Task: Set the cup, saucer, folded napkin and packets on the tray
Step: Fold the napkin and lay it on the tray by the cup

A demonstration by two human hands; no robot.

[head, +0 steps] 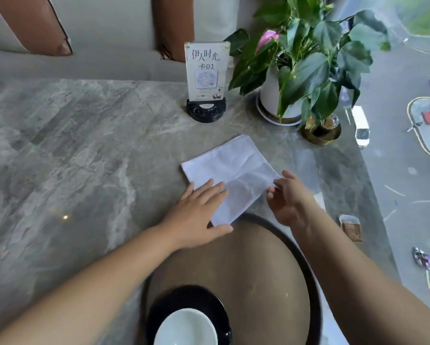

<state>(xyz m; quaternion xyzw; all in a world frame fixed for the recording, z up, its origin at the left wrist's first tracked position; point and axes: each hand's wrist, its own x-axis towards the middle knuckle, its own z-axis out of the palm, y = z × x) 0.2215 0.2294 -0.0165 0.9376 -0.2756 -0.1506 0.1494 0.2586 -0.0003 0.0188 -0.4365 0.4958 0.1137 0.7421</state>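
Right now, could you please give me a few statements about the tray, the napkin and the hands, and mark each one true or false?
1. The white cup sits on the dark saucer, on the round tray. True.
2. The napkin lies fully inside the tray. False: it lies on the marble table, with only its near corner over the tray's rim.
3. The left hand rests flat on the napkin's near-left edge. True.
4. The right hand holds a packet. False: its fingers are at the napkin's right corner.
5. The brown packet is on the tray. False: it lies on the table, right of the tray.
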